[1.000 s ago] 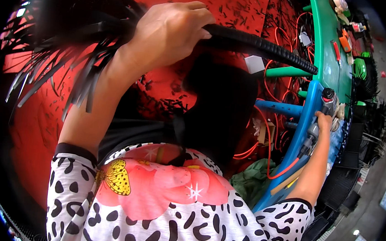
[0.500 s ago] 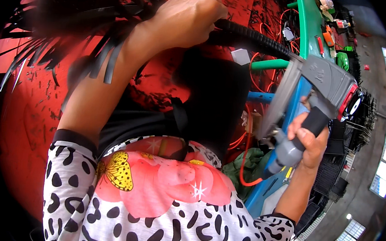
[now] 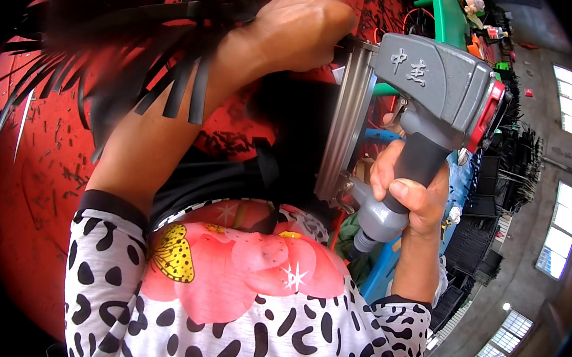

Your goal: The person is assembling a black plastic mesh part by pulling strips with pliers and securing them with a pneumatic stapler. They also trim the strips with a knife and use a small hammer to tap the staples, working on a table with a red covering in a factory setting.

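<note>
My left hand (image 3: 302, 29) is a closed fist around a black strip-wrapped bar, which is mostly hidden now. Flat black plastic strips (image 3: 198, 92) hang loose in a fringe from the dark piece beside that wrist and over the forearm. In my right hand (image 3: 411, 189) is a grey pneumatic nail gun (image 3: 430, 82), its fingers wrapped round the black grip. The top of the gun's metal magazine (image 3: 346, 126) is close beside my left fist; whether its nose touches the bar cannot be seen.
A red surface (image 3: 44, 225) littered with dark scraps spreads below. On the right, a green bar (image 3: 449, 19) and a blue edge (image 3: 381, 272) run past my right arm. Black woven goods (image 3: 482, 189) are stacked beyond, near windows (image 3: 557, 229).
My right hand has brought the nail gun leftward, up close to my left fist. The left fist has shifted slightly right, and the bar that showed between them is now mostly covered.
</note>
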Motion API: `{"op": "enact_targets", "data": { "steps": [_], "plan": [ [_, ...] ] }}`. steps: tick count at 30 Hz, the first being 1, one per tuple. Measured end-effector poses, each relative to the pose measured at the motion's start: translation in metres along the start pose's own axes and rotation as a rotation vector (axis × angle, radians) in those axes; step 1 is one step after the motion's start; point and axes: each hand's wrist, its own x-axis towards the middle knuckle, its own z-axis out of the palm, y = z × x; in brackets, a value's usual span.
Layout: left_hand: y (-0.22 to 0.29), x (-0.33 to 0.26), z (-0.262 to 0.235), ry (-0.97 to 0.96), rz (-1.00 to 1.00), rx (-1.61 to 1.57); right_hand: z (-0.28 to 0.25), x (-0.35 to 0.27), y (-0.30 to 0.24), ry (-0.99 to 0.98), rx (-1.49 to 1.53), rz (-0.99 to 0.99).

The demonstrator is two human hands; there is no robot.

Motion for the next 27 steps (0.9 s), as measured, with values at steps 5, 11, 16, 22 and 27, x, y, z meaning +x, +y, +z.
{"op": "enact_targets", "data": {
  "steps": [5,11,16,22,27],
  "plan": [
    [0.001,0.001,0.002,-0.032,-0.003,0.031,0.002,-0.001,0.0,0.012,-0.015,0.005],
    [0.005,0.001,-0.02,-0.121,0.063,-0.102,0.009,0.001,-0.008,0.034,-0.038,0.038],
    [0.003,-0.002,-0.015,0.0,0.133,-0.146,0.009,0.0,-0.008,0.03,-0.084,0.01],
    [-0.005,-0.002,-0.012,-0.071,0.124,-0.126,-0.002,-0.008,-0.003,0.106,-0.048,-0.043],
    [-0.004,-0.004,-0.013,-0.086,0.099,-0.114,-0.055,-0.03,-0.014,0.376,-0.215,-0.11]
  ]
}}
